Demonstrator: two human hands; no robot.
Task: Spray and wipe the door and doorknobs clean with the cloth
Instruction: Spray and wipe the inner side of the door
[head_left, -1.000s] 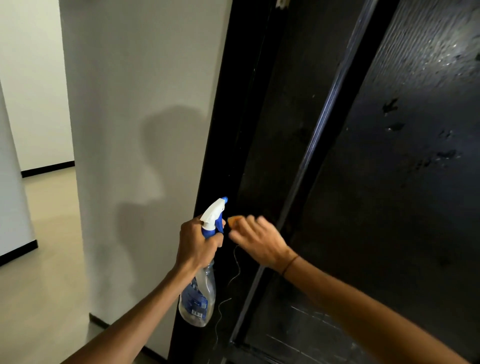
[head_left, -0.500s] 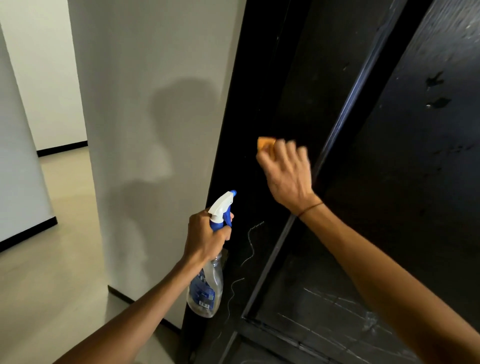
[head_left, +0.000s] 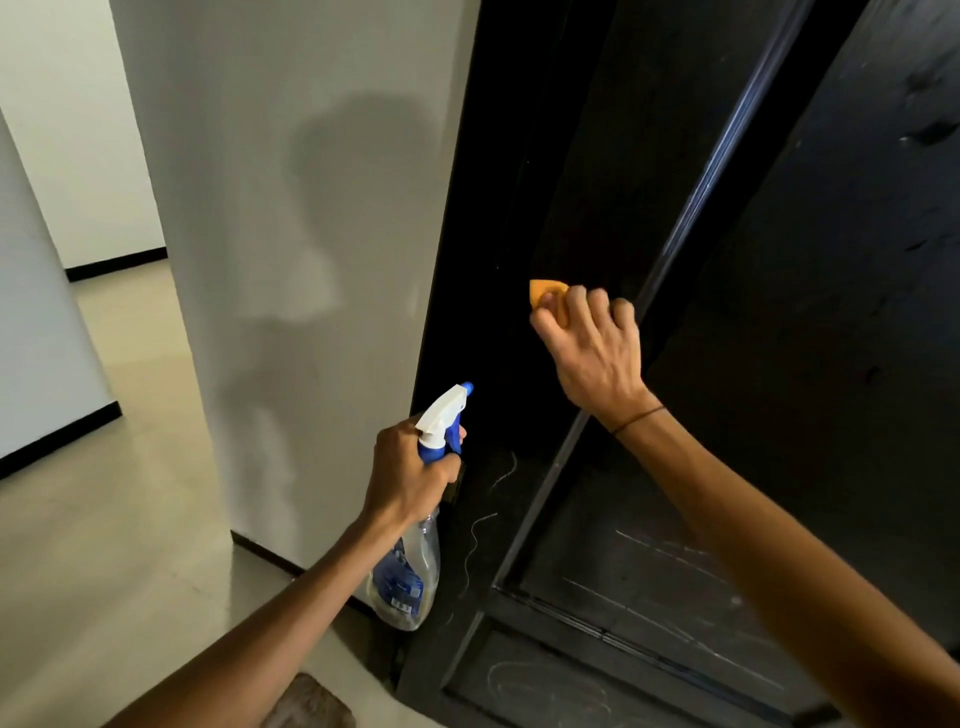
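Head view, right hand (head_left: 592, 353): my fingers are curled over an orange cloth (head_left: 546, 292), grasping it and holding it against the black door (head_left: 597, 156); only a corner of the cloth shows past my fingertips. A thin dark band (head_left: 639, 419) circles this wrist.

Head view, left hand (head_left: 410, 475): my fingers wrap the neck of a spray bottle (head_left: 410, 566), grasping it upright just beside the door's left edge, below and to the left of the cloth.

Spray bottle: clear body with a blue label, white trigger head (head_left: 441, 410) with a blue nozzle tip pointing up and to the right toward the door.

Door: black, wood-grained, with raised moulding running diagonally across the view and a framed lower panel (head_left: 649, 587). Pale scribbled lines mark the lower panel and the stile near the bottle. Dark blotches show on the upper right part of the surface. No doorknob falls within this view.

Wall (head_left: 291, 208): pale grey, to the left of the door, carrying the shadow of a head and shoulders.

Floor (head_left: 104, 545): light, smooth, with black skirting (head_left: 57, 441) along the far walls.

Mat (head_left: 311, 704): a brownish corner at the bottom edge, between my forearms.
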